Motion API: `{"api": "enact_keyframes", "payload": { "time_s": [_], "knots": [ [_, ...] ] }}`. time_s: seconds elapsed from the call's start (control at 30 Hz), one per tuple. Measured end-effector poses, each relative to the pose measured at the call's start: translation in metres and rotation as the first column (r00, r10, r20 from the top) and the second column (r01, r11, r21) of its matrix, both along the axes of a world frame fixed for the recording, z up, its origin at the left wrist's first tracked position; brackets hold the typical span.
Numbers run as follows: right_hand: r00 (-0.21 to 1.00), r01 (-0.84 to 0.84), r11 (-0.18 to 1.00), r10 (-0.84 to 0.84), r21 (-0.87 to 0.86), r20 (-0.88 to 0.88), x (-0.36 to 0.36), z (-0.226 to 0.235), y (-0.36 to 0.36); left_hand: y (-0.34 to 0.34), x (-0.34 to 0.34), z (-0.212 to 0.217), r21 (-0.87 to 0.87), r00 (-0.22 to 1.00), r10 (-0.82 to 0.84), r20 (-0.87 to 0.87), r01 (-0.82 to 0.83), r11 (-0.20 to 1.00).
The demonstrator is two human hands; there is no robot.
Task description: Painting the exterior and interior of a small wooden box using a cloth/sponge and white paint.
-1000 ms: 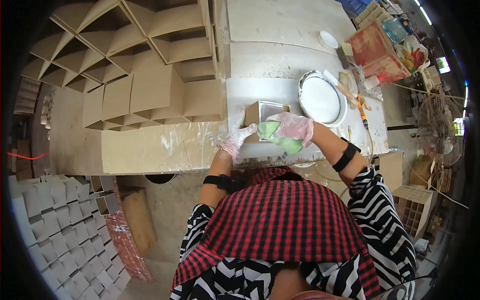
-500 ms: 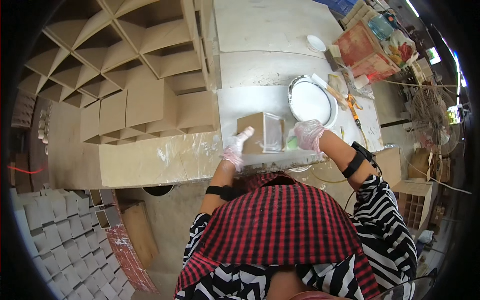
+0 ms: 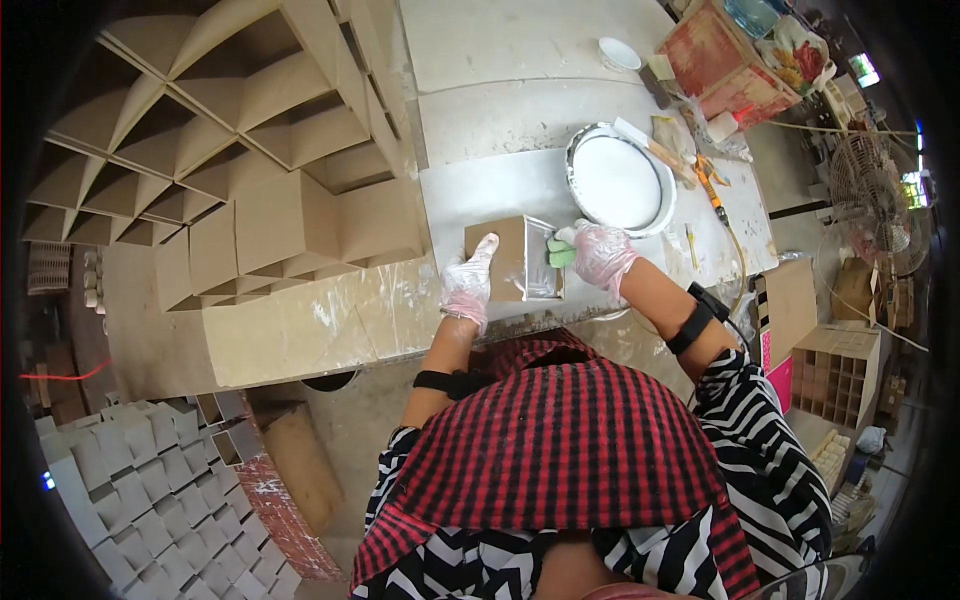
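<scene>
At the near edge of the tabletop (image 3: 500,195), a tan open-ended box (image 3: 512,258) sat. Gloved left hand (image 3: 468,282) lay flat and open against its left side. Gloved right hand (image 3: 600,255) gripped a green sponge (image 3: 558,253) at its right side. Round white basin (image 3: 620,180) sat just behind.

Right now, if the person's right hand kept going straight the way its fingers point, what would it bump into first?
The right hand holds a green sponge and points left, at the side of the small brown box. The sponge would meet that box first; it looks already touching or nearly so, though depth is unclear.
</scene>
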State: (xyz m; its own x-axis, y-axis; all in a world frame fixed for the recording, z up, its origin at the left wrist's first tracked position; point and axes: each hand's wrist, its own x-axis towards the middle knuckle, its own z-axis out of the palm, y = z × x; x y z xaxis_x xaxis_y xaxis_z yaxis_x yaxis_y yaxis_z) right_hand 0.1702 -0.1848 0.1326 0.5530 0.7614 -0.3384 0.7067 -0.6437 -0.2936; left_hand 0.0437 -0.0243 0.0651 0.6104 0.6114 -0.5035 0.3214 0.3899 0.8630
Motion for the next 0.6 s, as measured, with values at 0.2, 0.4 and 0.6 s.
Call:
{"api": "enact_keyframes", "payload": {
  "time_s": [0.2,0.4,0.6],
  "knots": [
    [0.993,-0.061,0.996,0.067,-0.064,0.101,-0.008,0.012,0.006,0.002,0.0,-0.004,0.128,0.996,-0.047,-0.079,0.057,0.99],
    [0.984,0.03,0.999,-0.027,0.015,-0.174,-0.018,0.002,-0.01,-0.001,0.003,-0.004,0.054,0.999,-0.033,-0.015,0.034,0.998],
    [0.975,-0.139,0.953,0.084,-0.269,-0.206,-0.024,0.02,-0.006,-0.003,0.002,-0.029,-0.074,0.994,0.022,0.104,-0.015,0.997]
  ]
}}
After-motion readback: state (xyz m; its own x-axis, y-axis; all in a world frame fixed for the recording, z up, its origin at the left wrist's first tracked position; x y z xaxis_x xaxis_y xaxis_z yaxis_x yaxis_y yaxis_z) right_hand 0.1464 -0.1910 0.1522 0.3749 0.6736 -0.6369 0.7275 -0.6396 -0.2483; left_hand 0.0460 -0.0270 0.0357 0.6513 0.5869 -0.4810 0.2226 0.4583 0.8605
